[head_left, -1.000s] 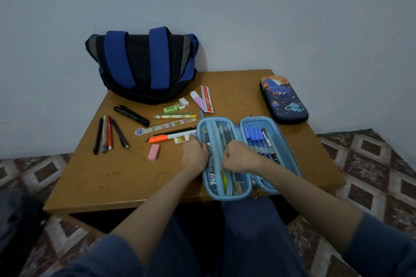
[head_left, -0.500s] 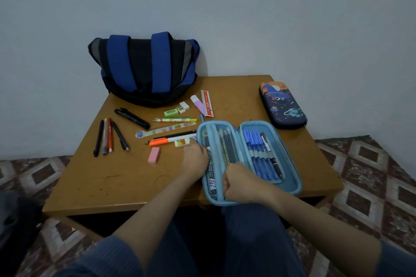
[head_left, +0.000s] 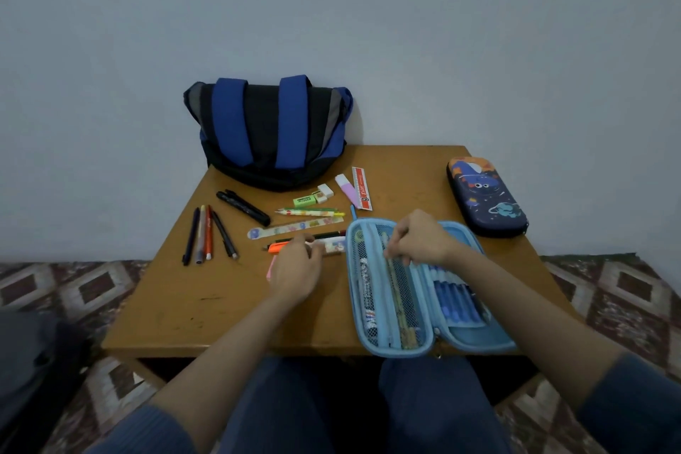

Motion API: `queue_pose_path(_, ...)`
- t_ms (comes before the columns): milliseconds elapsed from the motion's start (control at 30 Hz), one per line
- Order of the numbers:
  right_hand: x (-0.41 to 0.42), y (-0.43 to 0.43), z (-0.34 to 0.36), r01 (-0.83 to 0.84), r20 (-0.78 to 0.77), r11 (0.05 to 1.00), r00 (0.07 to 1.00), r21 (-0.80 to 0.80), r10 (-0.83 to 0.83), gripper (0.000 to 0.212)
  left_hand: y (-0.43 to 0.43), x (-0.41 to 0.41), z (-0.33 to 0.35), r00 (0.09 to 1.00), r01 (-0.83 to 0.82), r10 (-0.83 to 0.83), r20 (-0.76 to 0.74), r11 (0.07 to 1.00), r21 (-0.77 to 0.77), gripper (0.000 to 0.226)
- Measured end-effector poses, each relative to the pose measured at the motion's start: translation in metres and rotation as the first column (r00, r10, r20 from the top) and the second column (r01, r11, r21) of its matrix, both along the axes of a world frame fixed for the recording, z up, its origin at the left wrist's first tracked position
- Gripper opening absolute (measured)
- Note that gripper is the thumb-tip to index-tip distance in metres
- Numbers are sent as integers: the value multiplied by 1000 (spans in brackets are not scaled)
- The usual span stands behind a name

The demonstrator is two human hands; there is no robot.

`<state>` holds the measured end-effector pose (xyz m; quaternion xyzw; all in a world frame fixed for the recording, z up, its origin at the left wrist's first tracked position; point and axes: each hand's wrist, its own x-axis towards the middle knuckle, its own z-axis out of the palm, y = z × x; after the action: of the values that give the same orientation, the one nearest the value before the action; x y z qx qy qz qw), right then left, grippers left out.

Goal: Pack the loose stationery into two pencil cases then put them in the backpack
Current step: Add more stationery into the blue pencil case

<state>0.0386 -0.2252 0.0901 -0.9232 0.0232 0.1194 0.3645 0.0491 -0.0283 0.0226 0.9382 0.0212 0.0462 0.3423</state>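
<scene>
An open light-blue pencil case (head_left: 460, 337) lies at the table's front right, with pens and pencils in its mesh pocket and elastic loops. My right hand (head_left: 420, 241) hovers over its top half, fingertips pinching at the mesh pocket's zip. My left hand (head_left: 294, 267) sits left of the case, its curled fingertips on the orange-capped white pen (head_left: 275, 248); whether they grip it is unclear. Loose pens (head_left: 206, 234), a black marker (head_left: 243, 207), rulers (head_left: 294, 228), erasers (head_left: 305, 200) and a purple highlighter (head_left: 346, 185) lie behind. A shut space-print case (head_left: 486, 197) rests far right. The blue-black backpack (head_left: 271, 129) stands against the wall.
The small wooden table (head_left: 206, 306) is backed against a grey wall. A pink eraser (head_left: 272, 267) peeks out left of my left hand. My knees are under the front edge, and patterned floor surrounds the table.
My left hand let go of the blue case's left edge and moved left onto the loose pens. My right hand travelled from the case's near end up to its top half.
</scene>
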Motion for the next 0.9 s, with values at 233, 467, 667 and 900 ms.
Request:
queue_pose_path(233,34,33,-29,88,152,995,984,46,-94,14,52,2,-14,995,79,-96,34,938,336,55)
queue_pose_path(467,74,50,-36,79,251,997,965,-18,-72,12,51,2,-34,991,128,-105,-86,927,352,71)
queue_pose_path(667,113,56,-35,164,320,981,939,-103,-123,18,50,0,-32,992,122,-110,-58,945,305,72)
queue_pose_path(900,143,67,-43,162,293,980,948,-112,-123,28,52,-1,-29,990,135,-116,-85,955,263,72)
